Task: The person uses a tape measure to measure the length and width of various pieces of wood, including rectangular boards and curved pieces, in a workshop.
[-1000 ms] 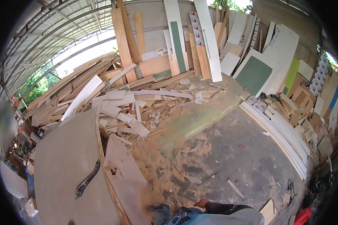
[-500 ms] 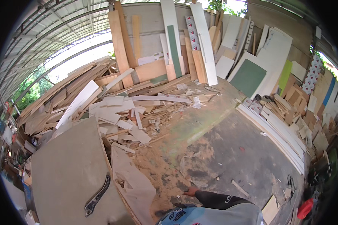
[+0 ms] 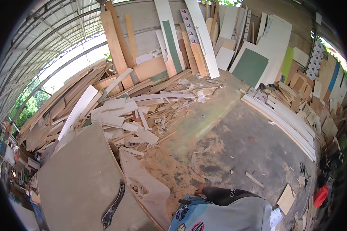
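My right hand (image 3: 199, 189) is small in the lower middle, beyond the black sleeve (image 3: 223, 195) that crosses in front of my grey and blue shirt (image 3: 227, 215). It is beside a dark item at my waist, above the sawdust-covered floor (image 3: 173, 175). Its fingers are too small and partly hidden to tell how they are held, and nothing shows clearly in them. My left hand is out of view. A large grey-brown panel (image 3: 77, 169) fills the lower left. On it lies a curved dark tool (image 3: 113, 206) with a paler lower end, apart from my hand.
Scrap boards and offcuts (image 3: 115, 111) heap up behind the panel. Tall planks (image 3: 119, 46) and white and green sheets (image 3: 250, 67) lean against the back wall. Long white boards (image 3: 279, 123) lie at the right, near scrap wood (image 3: 298, 90) and a red item (image 3: 320, 195).
The view has shifted, so the panel and the curved tool sit lower and further right. My right hand appears slightly higher and further right, and more of my shirt shows.
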`<state>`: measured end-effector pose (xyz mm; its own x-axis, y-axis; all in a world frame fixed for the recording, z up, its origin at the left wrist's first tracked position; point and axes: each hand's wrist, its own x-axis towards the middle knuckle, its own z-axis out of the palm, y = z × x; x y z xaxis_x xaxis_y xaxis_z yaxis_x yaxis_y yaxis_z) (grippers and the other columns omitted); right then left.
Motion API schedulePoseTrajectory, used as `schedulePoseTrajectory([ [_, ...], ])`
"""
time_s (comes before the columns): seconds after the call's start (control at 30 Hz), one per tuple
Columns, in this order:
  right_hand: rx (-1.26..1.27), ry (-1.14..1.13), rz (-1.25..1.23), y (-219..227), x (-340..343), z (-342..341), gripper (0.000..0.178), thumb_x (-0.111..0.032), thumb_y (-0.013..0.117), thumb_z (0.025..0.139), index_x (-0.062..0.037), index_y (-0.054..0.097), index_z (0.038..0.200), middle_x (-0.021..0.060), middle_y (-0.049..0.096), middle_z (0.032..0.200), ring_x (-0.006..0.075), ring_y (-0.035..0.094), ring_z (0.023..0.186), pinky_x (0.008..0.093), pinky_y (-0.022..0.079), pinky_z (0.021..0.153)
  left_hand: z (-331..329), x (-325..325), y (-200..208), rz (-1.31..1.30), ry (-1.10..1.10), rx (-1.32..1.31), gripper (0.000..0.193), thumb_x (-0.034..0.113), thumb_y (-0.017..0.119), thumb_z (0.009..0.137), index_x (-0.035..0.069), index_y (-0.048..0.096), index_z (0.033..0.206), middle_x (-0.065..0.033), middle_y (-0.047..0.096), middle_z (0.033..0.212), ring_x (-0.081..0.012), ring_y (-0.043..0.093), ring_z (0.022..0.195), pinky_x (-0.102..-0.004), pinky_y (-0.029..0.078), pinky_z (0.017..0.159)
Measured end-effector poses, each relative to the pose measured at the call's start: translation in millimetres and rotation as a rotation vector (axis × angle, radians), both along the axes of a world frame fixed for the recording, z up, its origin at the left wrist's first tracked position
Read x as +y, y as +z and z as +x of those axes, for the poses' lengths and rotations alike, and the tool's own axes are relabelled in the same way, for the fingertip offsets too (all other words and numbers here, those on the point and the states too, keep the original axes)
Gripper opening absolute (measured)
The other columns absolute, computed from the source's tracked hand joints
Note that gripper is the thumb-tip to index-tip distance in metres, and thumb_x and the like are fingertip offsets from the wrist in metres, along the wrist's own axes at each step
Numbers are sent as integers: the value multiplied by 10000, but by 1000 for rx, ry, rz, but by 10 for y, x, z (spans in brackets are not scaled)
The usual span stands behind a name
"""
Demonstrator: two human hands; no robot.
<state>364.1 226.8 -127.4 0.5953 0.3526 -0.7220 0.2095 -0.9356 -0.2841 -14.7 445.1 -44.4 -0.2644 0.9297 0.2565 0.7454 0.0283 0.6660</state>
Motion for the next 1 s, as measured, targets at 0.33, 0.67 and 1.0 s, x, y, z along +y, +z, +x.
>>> schedulePoseTrajectory([
  [0.33, 170, -6, 19, 237, 152, 215, 673, -618, 651, 733, -40, 706, 1074, 204, 662, 1117, 352, 627, 1029, 449, 477, 890, -49, 4, 100, -60, 22, -109, 607, 526, 731, 760, -5, 605, 1024, -178, 654, 956, -323, 635, 822, -426, 516, 735],
  [0.67, -96, -359, 206, 251, -602, 539, 761, -675, 645, 717, 11, 677, 1045, 219, 656, 1098, 368, 628, 1004, 442, 480, 865, 507, 226, 80, -105, -108, -155, 596, 523, 717, 776, -12, 608, 1017, -183, 657, 939, -316, 641, 805, -418, 522, 716],
  [1.0, -116, -719, -99, -458, -2156, 775, 835, -735, 705, 573, 37, 713, 893, 242, 693, 903, 368, 676, 901, 426, 520, 811, 1850, 398, -107, -283, -431, -160, 585, 496, 694, 794, -20, 604, 1054, -201, 662, 865, -321, 652, 764, -412, 526, 679],
])
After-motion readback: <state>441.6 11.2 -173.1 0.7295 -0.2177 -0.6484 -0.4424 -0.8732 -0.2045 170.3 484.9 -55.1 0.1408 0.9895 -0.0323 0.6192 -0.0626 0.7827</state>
